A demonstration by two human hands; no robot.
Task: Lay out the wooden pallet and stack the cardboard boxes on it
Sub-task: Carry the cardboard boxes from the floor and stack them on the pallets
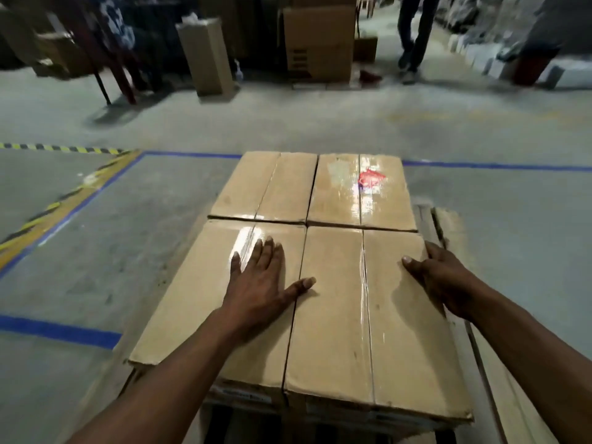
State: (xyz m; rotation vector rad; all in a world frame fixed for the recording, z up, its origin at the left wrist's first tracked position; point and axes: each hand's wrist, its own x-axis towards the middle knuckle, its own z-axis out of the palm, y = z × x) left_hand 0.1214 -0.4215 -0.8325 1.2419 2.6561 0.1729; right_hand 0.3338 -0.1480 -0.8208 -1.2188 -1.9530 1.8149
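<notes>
On the pallet [448,225], four boxes [333,190] lay edge to edge. We pressed the left hand [261,280] flat on top; the right hand [443,277] gripped the near-right box's [368,315] edge. Tape looked slippery; boxes probably stiff, best held by edges.

Showing as matt tan corrugated cardboard across the four top boxes [333,283], each sealed down its middle seam with glossy clear tape [365,290] that is catching bright glare, wrinkled on the near right box. Peeking out at the right as pale, rough, unfinished wood in the pallet slats [448,219]. Lying dull, scuffed and matt as grey concrete in the floor [128,238], carrying worn blue painted lines [61,331] and yellow-black hazard tape [61,148].
</notes>
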